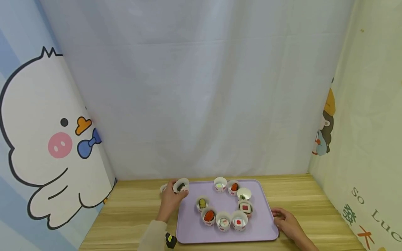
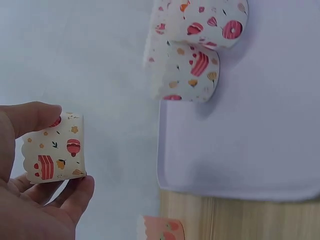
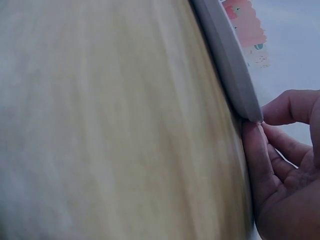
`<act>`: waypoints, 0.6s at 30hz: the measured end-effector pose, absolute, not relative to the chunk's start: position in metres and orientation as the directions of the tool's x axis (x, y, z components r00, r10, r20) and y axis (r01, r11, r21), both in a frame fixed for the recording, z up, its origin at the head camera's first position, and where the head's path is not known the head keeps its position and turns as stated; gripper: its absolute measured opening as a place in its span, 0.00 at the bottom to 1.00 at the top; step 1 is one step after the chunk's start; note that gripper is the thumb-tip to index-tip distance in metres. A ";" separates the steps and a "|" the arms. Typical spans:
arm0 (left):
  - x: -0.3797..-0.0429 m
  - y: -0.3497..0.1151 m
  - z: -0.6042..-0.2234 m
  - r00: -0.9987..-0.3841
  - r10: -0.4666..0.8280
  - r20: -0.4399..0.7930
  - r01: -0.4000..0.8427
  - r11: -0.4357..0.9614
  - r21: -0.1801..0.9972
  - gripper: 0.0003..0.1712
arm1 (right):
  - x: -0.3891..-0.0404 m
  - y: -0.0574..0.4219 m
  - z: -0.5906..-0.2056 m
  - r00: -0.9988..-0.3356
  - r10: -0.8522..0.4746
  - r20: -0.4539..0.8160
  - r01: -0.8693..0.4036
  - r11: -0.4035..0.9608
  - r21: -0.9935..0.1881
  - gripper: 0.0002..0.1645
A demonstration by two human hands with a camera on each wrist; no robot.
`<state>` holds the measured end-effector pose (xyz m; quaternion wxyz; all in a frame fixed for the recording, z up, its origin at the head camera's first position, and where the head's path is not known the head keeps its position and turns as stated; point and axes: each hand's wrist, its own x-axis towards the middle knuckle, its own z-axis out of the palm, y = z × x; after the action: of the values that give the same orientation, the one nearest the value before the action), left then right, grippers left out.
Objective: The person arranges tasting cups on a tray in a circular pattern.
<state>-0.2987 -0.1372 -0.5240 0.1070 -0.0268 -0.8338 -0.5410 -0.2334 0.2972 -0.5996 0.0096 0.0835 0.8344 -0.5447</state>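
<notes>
My left hand (image 1: 170, 202) grips a white paper baking cup (image 2: 57, 150) with cake and flower prints, between thumb and fingers. Inside this cup, in the head view, lies a dark and white sushi-like piece (image 1: 181, 187). It is held over the upper left corner of a lilac tray (image 1: 260, 228). On the tray, several similar cups stand in a curved row, among them one with an orange-red filling (image 1: 208, 215) and one with a red-centred white square (image 1: 245, 207). My right hand (image 1: 289, 225) pinches the tray's right rim between thumb and fingers.
Another pale cup (image 1: 163, 188) stands left of the tray, partly behind my left hand. A small black and yellow object (image 1: 171, 240) is by the left sleeve. The wooden table (image 1: 125, 216) ends against a grey curtain (image 1: 201, 104), with printed cloths on both sides.
</notes>
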 end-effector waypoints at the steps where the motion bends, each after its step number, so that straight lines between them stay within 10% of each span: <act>1: -0.300 -0.134 -0.523 -0.975 -0.067 0.211 0.165 0.414 0.895 0.33 | -0.233 0.298 -0.599 -0.986 0.127 -0.105 0.147 0.390 -0.909 0.29; 18: -0.321 -0.092 -0.528 -0.986 0.002 0.169 0.153 0.436 0.887 0.33 | -0.233 0.298 -0.599 -0.988 0.128 -0.089 0.131 0.377 -0.917 0.30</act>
<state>-0.3207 -0.0923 -0.5277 0.0716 -0.0459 -0.8443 -0.5290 -0.2326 0.2984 -0.5993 0.0013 0.0783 0.8297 -0.5527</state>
